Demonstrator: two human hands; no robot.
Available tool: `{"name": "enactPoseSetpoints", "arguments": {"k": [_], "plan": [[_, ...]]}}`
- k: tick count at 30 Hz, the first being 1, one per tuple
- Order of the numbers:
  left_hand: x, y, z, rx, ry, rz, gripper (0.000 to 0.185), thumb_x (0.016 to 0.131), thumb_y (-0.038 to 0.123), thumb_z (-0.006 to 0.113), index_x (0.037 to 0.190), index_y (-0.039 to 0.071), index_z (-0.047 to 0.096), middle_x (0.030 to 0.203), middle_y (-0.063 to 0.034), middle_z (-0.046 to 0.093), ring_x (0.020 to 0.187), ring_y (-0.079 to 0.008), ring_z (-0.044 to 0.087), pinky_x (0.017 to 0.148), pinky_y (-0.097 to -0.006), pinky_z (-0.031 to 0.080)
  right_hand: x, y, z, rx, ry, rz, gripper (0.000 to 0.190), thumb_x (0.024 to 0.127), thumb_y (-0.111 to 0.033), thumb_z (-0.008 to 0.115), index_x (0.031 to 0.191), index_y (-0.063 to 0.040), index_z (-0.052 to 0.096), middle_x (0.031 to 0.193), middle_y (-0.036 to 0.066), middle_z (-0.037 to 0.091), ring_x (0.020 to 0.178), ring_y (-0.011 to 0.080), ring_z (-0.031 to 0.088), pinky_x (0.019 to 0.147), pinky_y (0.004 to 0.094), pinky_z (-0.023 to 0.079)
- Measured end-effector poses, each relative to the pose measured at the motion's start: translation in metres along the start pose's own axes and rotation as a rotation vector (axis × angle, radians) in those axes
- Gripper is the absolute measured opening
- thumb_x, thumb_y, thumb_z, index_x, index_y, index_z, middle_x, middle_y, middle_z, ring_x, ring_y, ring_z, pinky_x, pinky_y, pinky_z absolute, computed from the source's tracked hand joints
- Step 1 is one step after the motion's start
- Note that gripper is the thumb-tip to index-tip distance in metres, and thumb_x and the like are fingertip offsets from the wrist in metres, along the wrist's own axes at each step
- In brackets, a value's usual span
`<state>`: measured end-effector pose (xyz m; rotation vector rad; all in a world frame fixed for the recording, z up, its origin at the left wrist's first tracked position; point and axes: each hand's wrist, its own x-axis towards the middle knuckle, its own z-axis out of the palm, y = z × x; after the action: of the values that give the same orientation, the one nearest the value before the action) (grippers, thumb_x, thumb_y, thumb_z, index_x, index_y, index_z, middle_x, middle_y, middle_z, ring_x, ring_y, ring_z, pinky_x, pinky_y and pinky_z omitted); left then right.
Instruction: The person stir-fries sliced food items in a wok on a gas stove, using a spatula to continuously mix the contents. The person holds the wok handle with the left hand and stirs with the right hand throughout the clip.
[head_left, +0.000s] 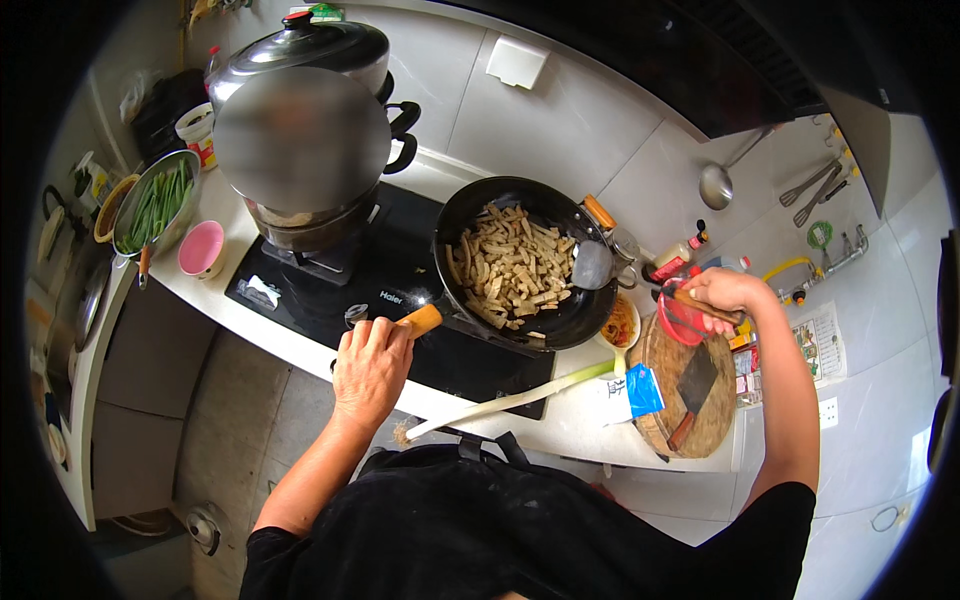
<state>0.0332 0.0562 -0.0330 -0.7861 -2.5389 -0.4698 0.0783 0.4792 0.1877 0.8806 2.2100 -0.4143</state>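
With my left hand I grip the wooden handle of a black wok on the glass cooktop. Pale brown food strips lie in the wok. My right hand is closed on the wooden handle of a metal spatula; its blade is at the wok's right inner side. Just below that hand is a red plastic bowl; whether the fingers also hold it, I cannot tell. A cleaver lies on the round wooden chopping board.
A tall steel pot stands left of the wok. A leek crosses the counter's front edge beside a blue-and-white packet. Green vegetables fill a pan by a pink bowl. Bottles stand behind the board.
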Motion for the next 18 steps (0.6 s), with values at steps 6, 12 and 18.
{"name": "enactPoseSetpoints", "arguments": {"k": [6,12,18], "plan": [[0.001,0.003,0.006,0.027,0.009,-0.008,0.021,0.087,0.025,0.069,0.101,0.01,0.068,0.089,-0.0035,0.051,0.088,-0.02,0.052,0.076,-0.0335,0.042,0.104,0.041,0.036,0.652,-0.363,-0.158,0.023,0.103,-0.029,0.047,0.12,-0.017,0.055,0.059,0.001,0.048,0.039,0.0084,0.039,0.032,0.0225,0.029],[0.001,0.0,0.005,-0.007,0.019,0.024,0.021,0.084,0.021,0.067,0.103,0.01,0.065,0.091,-0.0032,0.048,0.088,-0.0197,0.052,0.078,-0.0326,0.043,0.106,-0.009,0.092,0.59,-0.101,-0.389,0.055,0.094,-0.021,0.065,0.144,-0.014,0.047,0.058,0.0,0.051,0.039,0.0074,0.044,0.034,0.0224,0.036],[0.0,0.001,0.002,-0.016,-0.004,-0.036,0.023,0.084,0.026,0.07,0.101,0.011,0.069,0.091,-0.0032,0.053,0.09,-0.02,0.053,0.078,-0.0334,0.042,0.042,0.01,0.081,-0.114,0.406,-0.552,0.056,0.085,-0.016,0.07,0.138,-0.015,0.054,0.079,0.006,0.07,0.059,0.0188,0.063,0.056,0.0319,0.052]]}}
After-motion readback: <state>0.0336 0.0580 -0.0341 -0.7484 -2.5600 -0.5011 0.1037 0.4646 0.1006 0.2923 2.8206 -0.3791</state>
